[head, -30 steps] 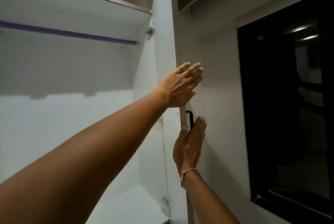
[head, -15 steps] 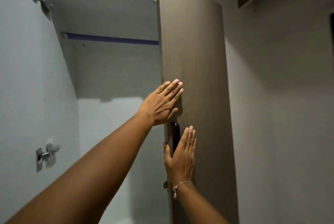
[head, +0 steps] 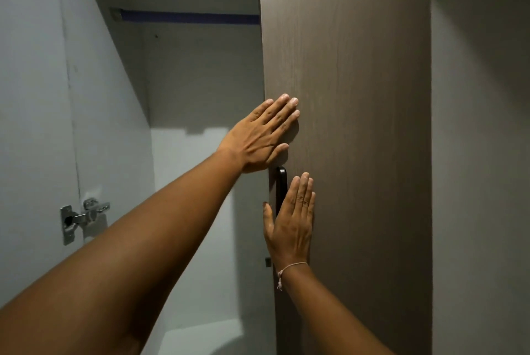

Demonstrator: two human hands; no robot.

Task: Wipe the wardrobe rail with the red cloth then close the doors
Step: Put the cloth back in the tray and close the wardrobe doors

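The brown right wardrobe door (head: 358, 125) fills the middle of the view, swung most of the way across the opening. My left hand (head: 263, 136) lies flat on its front near the free edge, fingers together. Below it my right hand (head: 292, 220) also presses flat on the door, beside the black handle (head: 281, 188). Both hands hold nothing. The purple wardrobe rail (head: 189, 17) shows high up in the remaining gap. No red cloth is in view.
The white inner face of the open left door (head: 34, 125) stands at the left, with a metal hinge (head: 83, 217) on it. A white shelf (head: 200, 334) lies low inside the wardrobe. A grey wall (head: 481, 182) is to the right.
The right door has swung from edge-on to nearly shut under both flat hands. The view has turned left, so the dark window is gone and the left door has come into view.
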